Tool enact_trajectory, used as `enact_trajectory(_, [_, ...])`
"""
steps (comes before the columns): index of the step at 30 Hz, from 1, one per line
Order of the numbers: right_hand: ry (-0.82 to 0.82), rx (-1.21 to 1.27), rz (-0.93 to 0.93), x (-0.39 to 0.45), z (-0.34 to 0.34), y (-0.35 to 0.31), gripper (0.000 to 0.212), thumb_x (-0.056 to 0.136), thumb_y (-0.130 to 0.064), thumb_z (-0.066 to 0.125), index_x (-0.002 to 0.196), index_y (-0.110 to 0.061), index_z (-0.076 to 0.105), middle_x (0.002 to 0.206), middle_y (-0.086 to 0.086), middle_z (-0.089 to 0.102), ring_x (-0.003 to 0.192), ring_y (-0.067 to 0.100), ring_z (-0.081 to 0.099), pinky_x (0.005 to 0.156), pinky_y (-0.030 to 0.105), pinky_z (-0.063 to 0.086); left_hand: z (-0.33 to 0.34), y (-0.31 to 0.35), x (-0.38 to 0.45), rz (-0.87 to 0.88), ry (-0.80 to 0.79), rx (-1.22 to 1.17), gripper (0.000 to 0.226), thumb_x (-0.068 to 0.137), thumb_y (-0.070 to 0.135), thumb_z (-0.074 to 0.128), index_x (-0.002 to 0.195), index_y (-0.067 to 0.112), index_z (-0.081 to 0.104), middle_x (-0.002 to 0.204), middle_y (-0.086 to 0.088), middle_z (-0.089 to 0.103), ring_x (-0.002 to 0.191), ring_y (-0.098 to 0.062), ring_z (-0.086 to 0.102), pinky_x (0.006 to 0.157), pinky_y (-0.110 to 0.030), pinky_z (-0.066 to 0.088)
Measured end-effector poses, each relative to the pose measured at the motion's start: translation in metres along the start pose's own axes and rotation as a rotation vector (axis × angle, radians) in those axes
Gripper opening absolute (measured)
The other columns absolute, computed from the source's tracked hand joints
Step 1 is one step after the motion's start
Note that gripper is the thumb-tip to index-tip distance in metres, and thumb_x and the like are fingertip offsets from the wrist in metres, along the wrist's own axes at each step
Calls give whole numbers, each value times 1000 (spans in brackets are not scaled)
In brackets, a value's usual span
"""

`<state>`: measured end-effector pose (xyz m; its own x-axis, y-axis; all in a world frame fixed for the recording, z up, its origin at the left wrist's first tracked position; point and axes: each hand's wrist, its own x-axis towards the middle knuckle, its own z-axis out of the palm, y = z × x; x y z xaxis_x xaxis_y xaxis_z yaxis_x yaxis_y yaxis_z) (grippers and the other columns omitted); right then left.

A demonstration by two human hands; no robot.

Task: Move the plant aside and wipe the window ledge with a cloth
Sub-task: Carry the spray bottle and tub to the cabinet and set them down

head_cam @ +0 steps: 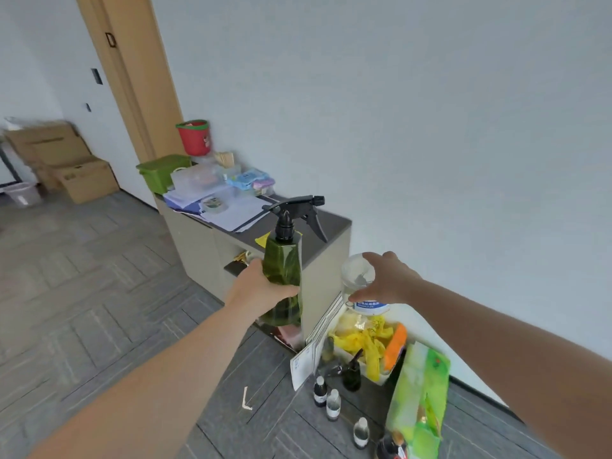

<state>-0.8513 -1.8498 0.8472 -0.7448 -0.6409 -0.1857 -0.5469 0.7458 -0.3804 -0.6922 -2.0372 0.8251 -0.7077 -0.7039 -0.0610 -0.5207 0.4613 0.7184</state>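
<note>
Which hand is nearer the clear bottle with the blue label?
Right. The right hand is on the clear bottle, fingers around its top. The left hand is off to its left, gripping the green spray bottle.

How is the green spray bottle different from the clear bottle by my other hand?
The green spray bottle is dark, tinted and faceted, with a black trigger head; the clear bottle is see-through, rounder, with a blue label. The left hand grips the green one in the air; the right hand is open over the clear one. Both stand upright.
</note>
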Motion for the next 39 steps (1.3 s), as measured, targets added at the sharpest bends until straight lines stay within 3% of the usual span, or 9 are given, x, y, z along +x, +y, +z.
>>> enact_trajectory(3, [16,5,27,45,1,-27,97,60,-55,81,140,-26,35,130,9,40,117,34,51,96,45,48,-21,-9,58,36,-41,8,43,63,45,81,94,30,55,90,7,63,84,-17,60,77,-31,49])
enact_trajectory(6, [12,14,57,92,3,-44,99,60,-55,81,142,-30,32,132,6,39,119,32,50,96,42,47,-32,-12,117,29,-57,-12,74,49,56,79,111,25,56,97,8,66,88,-17,63,75,-31,51])
enact_trajectory(8, [9,4,70,128,1,-52,98,61,-54,81,143,-31,32,132,5,39,120,31,49,94,40,47,-35,-17,154,27,-60,-25,81,42,62,74,111,26,55,96,8,68,88,-16,65,79,-36,56])
enact_trajectory(12, [2,-2,75,216,1,-64,93,63,-51,80,141,-31,34,130,7,40,119,31,49,91,39,47,-36,-31,230,13,-64,-39,76,44,63,75,107,26,57,93,9,68,85,-14,65,79,-36,57])
enact_trajectory(18, [-21,70,47,368,17,-88,94,59,-52,79,139,-35,34,128,8,39,118,34,48,93,43,49,-37,-40,343,1,-63,51,55,66,40,81,103,26,42,88,13,53,87,-15,54,78,-28,43])
enact_trajectory(22, [-11,5,39,448,21,-102,95,60,-56,77,141,-35,32,131,9,41,126,32,39,98,45,44,-46,-37,424,-16,-24,47,64,64,39,83,113,19,47,99,5,56,91,-17,53,81,-31,45])
enact_trajectory(27, [26,-58,65,525,14,-107,93,63,-56,74,142,-34,30,131,6,41,129,29,33,98,44,41,-40,-41,511,-9,12,-4,63,63,37,83,111,18,48,101,3,56,97,-20,55,83,-33,48])
enact_trajectory(32, [48,-13,164,581,26,-92,96,63,-51,75,143,-37,24,133,5,38,130,28,29,98,44,42,-15,-54,601,27,-83,30,63,61,37,83,112,18,51,102,1,63,97,-22,60,82,-34,51])
enact_trajectory(39, [47,66,413,648,53,-66,109,63,-47,78,148,-37,12,138,10,31,133,32,26,103,45,41,31,-60,724,167,-324,30,66,64,36,84,116,23,47,100,9,57,95,-15,55,76,-27,43])
